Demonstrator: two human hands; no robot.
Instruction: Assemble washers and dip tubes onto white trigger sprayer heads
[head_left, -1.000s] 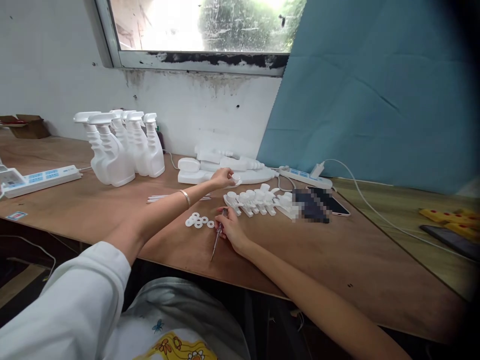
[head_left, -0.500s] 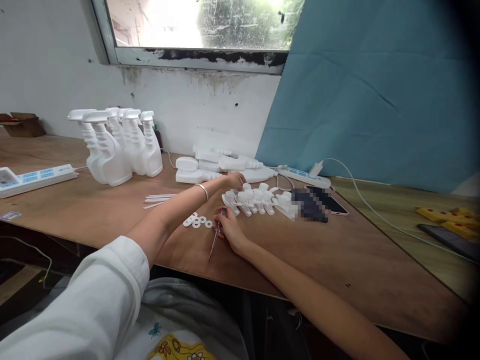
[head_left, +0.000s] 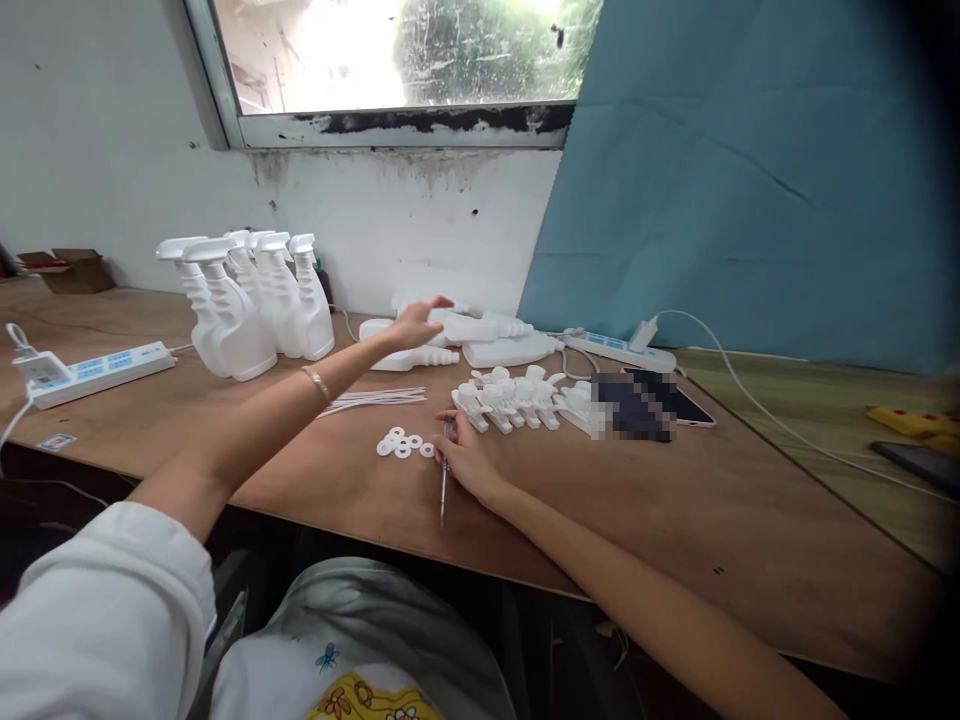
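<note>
My left hand reaches out with thumb and fingers apart, in front of the white empty bottles lying in a pile by the wall. I cannot tell whether it touches one. My right hand is closed round the handle of a screwdriver, its thin shaft slanting toward the table's front edge. Just left of that hand lie several white ring washers. Beyond it, white spray trigger heads rest in a cluster. Thin white tubes lie side by side below my left forearm.
Several assembled white spray bottles stand at the back left. A power strip lies left of them, another at the back right. A phone lies right of the trigger heads. A cardboard box sits far left.
My left hand has moved left and back, away from the trigger heads to the lying bottles, and its fingers have spread. The screwdriver in my right hand now points more straight toward me.
</note>
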